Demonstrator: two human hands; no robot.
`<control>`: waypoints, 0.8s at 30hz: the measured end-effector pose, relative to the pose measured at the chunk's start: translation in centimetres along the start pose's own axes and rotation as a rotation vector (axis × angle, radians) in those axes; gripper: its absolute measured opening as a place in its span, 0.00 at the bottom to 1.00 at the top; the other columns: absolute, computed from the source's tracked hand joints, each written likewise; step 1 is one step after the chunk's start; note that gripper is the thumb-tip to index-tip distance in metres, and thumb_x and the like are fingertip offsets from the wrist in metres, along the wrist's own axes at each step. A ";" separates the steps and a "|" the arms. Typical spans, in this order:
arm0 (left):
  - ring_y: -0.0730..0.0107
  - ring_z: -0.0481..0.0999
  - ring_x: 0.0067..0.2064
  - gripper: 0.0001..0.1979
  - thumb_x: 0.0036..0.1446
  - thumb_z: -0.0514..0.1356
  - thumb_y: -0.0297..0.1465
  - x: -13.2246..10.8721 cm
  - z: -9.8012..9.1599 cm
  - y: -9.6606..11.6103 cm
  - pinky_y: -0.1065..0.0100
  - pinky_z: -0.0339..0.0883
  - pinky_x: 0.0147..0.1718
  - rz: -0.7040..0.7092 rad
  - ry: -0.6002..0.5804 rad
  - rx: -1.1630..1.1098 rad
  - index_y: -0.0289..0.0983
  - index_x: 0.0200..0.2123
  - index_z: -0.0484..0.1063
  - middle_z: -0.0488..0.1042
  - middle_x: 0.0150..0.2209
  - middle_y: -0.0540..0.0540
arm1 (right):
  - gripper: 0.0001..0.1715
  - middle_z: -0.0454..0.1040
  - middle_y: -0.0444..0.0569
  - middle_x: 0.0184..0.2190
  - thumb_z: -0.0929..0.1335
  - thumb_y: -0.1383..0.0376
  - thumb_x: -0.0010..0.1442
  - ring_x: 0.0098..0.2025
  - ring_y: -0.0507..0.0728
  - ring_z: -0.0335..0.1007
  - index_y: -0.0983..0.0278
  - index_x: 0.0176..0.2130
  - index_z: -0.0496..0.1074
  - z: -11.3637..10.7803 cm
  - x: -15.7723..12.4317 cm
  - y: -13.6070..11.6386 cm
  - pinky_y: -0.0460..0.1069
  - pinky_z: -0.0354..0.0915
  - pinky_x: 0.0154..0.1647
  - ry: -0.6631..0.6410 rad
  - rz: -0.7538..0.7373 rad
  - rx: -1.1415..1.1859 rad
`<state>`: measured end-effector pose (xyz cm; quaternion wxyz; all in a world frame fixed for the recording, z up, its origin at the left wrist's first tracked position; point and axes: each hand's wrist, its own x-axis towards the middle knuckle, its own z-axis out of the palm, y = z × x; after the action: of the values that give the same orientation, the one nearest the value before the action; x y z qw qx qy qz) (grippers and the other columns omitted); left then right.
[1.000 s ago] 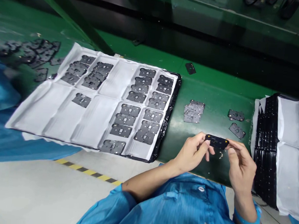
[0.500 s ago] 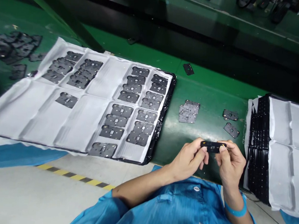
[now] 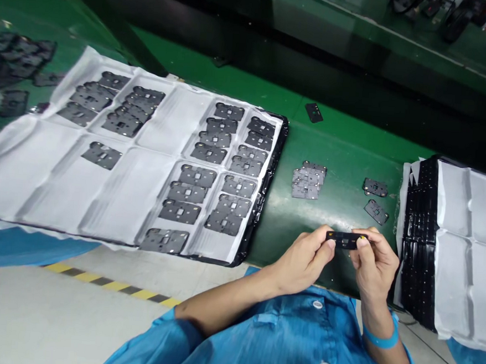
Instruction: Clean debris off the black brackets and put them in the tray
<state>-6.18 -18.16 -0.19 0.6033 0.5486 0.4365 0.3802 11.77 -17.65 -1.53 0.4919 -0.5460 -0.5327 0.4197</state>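
A small black plate is held level between both hands, just above the green table's near edge. My left hand pinches its left end between thumb and fingers. On its right end, the thumb and fingers of my right hand are closed. Beyond the hands, a small stack of overlapping grey plates lies on the green table. Nearer my right hand are a dark plate and a tilted plate.
A white-lined tray with several plates in its compartments is at the left. Stacked black trays with white liners stand at the right. A loose pile of dark plates lies far left, and a single black plate at the back.
The view has shifted slightly, and the left tray shows a little farther left. Both hands keep their grip on the black plate, which has barely moved.
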 end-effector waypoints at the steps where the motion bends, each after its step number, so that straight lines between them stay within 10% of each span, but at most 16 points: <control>1: 0.74 0.65 0.25 0.14 0.77 0.49 0.39 0.0 -0.1 0.0 0.71 0.59 0.27 -0.003 -0.004 0.002 0.41 0.36 0.61 0.67 0.25 0.54 | 0.12 0.64 0.40 0.27 0.70 0.55 0.72 0.18 0.48 0.57 0.61 0.43 0.80 0.0 0.0 0.0 0.45 0.53 0.18 -0.006 -0.004 -0.004; 24: 0.75 0.62 0.23 0.11 0.71 0.50 0.35 0.0 0.1 -1.6 0.71 0.55 0.26 -0.065 0.010 -0.175 0.41 0.33 0.60 0.61 0.22 0.57 | 0.16 0.71 0.39 0.24 0.75 0.53 0.68 0.16 0.47 0.60 0.63 0.39 0.78 0.5 -1.0 0.1 0.44 0.54 0.15 0.064 0.172 0.045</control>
<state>-6.15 -18.35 -1.77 0.6588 0.4775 0.4220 0.3998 11.22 -18.63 -1.82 0.4830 -0.5916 -0.4584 0.4545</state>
